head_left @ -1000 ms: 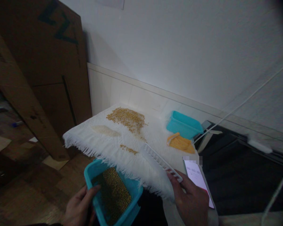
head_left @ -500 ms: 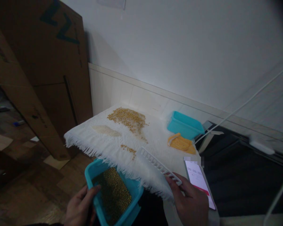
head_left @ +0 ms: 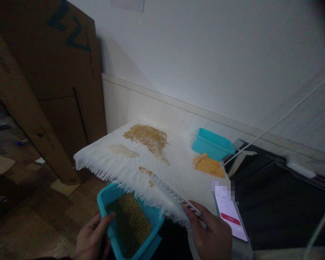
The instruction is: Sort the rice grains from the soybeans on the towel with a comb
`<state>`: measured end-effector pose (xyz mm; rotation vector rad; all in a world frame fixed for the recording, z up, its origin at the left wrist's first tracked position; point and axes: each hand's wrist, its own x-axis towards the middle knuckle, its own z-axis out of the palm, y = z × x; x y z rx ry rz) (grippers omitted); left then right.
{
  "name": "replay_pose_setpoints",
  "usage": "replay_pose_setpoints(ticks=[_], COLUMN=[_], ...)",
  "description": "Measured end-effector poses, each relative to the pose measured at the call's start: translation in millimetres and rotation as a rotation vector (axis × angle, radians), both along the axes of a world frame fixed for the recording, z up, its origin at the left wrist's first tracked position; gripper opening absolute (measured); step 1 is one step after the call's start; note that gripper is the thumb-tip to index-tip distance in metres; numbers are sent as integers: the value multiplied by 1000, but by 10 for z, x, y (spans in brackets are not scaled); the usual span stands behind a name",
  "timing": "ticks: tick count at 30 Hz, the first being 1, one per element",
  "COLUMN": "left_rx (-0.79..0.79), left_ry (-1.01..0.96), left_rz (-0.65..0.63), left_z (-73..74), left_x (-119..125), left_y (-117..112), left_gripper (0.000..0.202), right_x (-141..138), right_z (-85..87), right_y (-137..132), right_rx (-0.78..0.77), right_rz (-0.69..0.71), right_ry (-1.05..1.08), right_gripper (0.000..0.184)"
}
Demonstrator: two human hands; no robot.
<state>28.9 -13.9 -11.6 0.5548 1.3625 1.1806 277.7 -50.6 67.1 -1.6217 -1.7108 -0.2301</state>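
My left hand (head_left: 90, 236) grips the left rim of a turquoise plastic bin (head_left: 155, 213), held just below the front edge of the cloth-covered table. Yellow soybeans (head_left: 137, 216) cover the bin's floor. In my right hand (head_left: 212, 231) is a white slotted plastic strip (head_left: 169, 189), its far end low over the cloth near a few loose soybeans (head_left: 144, 170). Farther back lies a larger heap of soybeans (head_left: 147, 135) mixed with pale grains. A thin patch of pale grains (head_left: 122, 150) lies left of it.
White fringed cloth (head_left: 178, 159) covers the table. At its right are a second turquoise bin (head_left: 212, 142), a folded yellow cloth (head_left: 208, 165) and a phone (head_left: 230, 213). A white cable (head_left: 281, 122) crosses the right side; a tall cardboard box (head_left: 56, 72) stands at left.
My right hand has moved left and slightly toward me with the white strip, and some of the loose soybeans near the table edge are gone from the cloth. The left hand and bin stay put.
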Motion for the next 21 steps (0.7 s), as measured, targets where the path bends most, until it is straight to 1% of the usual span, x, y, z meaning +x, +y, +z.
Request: replay_pose_setpoints(ticks=[2,4,7,9,11,14,21], left_rx=[-4,3,11,8,-5,-37,-38], left_ry=[-21,-47,-36,-21,-33,-77,-28], left_rz=[12,34,59,58,55,54,46], left_z=[9,29,59,72,81,86,101], left_x=[2,10,23,25,19,7,-8], left_y=[7,9,4,0,1,12,25], left_gripper=[37,36,35,36,36,36,35], right_x=[-33,-46,-1,55,99,116,77], right_z=[-17,-27,-20,-7,4,9,16], right_y=[-71,-125,-107,-27,69,167,153], right_rx=[-50,-79,-57,-8,29,29,12], right_rz=[5,-45,-167,-197,-176,-120,-52], right_ry=[-5,19,59,78,92,94,90], right_gripper=[34,39,43,41,37,34,28])
